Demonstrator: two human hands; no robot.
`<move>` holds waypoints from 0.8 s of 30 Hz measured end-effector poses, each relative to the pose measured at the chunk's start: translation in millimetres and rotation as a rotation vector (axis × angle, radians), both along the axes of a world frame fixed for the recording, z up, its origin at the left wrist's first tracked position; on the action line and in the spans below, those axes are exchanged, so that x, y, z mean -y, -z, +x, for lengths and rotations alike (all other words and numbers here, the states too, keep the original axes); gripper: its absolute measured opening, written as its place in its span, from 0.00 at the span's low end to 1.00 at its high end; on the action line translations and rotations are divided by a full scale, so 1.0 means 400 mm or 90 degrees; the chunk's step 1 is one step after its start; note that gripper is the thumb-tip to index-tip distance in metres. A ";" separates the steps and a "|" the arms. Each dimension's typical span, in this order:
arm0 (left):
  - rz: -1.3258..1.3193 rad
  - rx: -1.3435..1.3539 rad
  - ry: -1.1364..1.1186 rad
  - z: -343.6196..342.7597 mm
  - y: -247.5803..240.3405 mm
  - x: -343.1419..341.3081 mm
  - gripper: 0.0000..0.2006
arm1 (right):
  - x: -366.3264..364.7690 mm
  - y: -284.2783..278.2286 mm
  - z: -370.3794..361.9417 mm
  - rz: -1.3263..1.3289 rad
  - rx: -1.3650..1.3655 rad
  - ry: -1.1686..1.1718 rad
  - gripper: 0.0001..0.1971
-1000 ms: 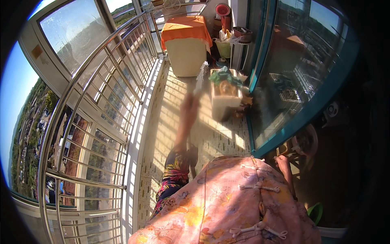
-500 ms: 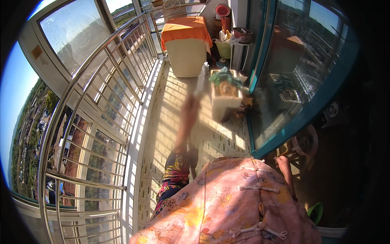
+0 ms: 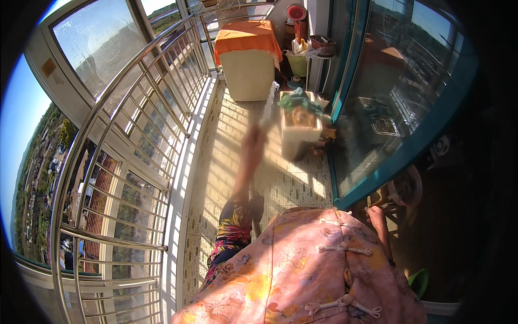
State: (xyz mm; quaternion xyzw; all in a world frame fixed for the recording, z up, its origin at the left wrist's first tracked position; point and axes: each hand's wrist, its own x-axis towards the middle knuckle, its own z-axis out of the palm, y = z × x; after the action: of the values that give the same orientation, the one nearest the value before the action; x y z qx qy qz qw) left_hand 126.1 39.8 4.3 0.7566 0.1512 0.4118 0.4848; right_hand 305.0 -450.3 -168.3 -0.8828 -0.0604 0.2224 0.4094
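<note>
Stretched out in front of me, my left hand [image 3: 252, 141] is closed around the lower end of a long, pale, translucent thing [image 3: 271, 102]. Motion blurs both the fingers and that thing, so its kind stays unclear. It points away from me over the tiled floor [image 3: 216, 156], left of a white box [image 3: 298, 141] with a green cloth [image 3: 297, 100] draped on its far part. My right hand [image 3: 375, 215] hangs low by my right side, near the teal door frame. Its fingers are curled in; whether anything is inside them does not show.
A metal railing [image 3: 121, 105] runs along the windows on the left. At the far end stands a pale cabinet [image 3: 248, 75] under an orange cloth [image 3: 244, 35]. Pots and a green bucket [image 3: 297, 65] crowd the far right. A teal-framed glass door [image 3: 399, 175] stands to the right.
Almost nothing differs. The far end of the pale thing has shifted very slightly to the right, while my right hand stays where it was.
</note>
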 end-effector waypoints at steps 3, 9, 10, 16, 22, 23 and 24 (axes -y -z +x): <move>-0.005 -0.016 -0.007 -0.002 -0.001 0.003 0.10 | -0.001 -0.001 0.002 -0.004 -0.001 0.001 0.19; -0.012 0.014 0.007 0.007 0.003 0.007 0.11 | -0.003 -0.010 0.003 -0.015 0.001 0.000 0.19; -0.006 0.011 0.007 0.004 0.005 0.008 0.11 | -0.001 -0.012 0.000 -0.029 -0.001 0.006 0.19; -0.015 0.026 0.017 0.009 0.013 0.009 0.10 | 0.001 -0.016 0.000 -0.015 -0.010 -0.003 0.19; -0.005 0.033 0.018 0.015 0.014 0.009 0.10 | 0.000 -0.009 0.006 -0.021 -0.012 0.005 0.18; 0.001 0.031 0.015 0.014 0.013 0.009 0.10 | 0.001 -0.008 0.007 -0.013 -0.009 -0.003 0.18; -0.009 0.036 0.014 0.013 0.012 0.011 0.10 | 0.002 -0.006 0.009 -0.019 -0.008 -0.004 0.18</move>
State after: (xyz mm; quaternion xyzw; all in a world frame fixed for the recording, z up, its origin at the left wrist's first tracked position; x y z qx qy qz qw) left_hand 131.3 35.5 -0.5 0.7429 0.1323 0.4266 0.4986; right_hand 308.4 -451.1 -166.0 -0.8871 -0.0574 0.2305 0.3957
